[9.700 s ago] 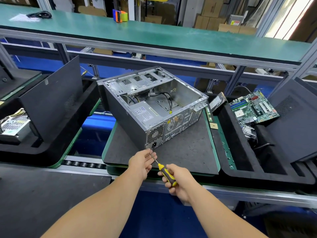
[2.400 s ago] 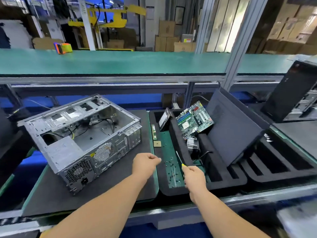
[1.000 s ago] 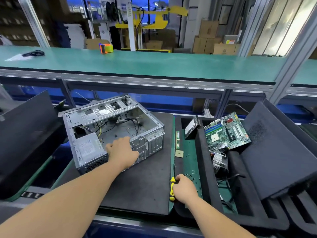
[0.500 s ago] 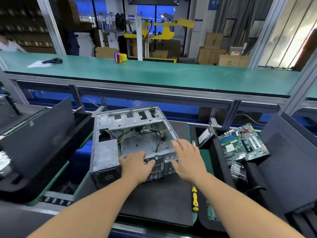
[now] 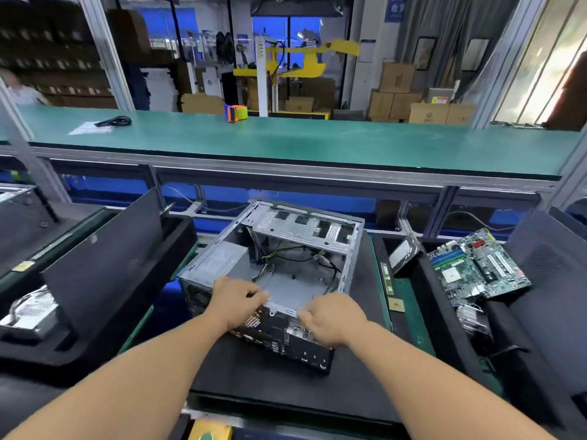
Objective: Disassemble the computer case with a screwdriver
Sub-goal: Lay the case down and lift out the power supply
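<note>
On the dark mat, the computer case (image 5: 286,274) lies open-side up with left hand (image 5: 235,301) and right hand (image 5: 330,314) curled over its near rim — bare fingers risk cuts on sheet-metal edges, and loose cables (image 5: 295,257) may snag.

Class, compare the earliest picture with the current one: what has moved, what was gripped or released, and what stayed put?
The right hand has let go of the screwdriver; both it and the left hand now grip the computer case, which has been turned. The motherboard remains in its tray.
</note>
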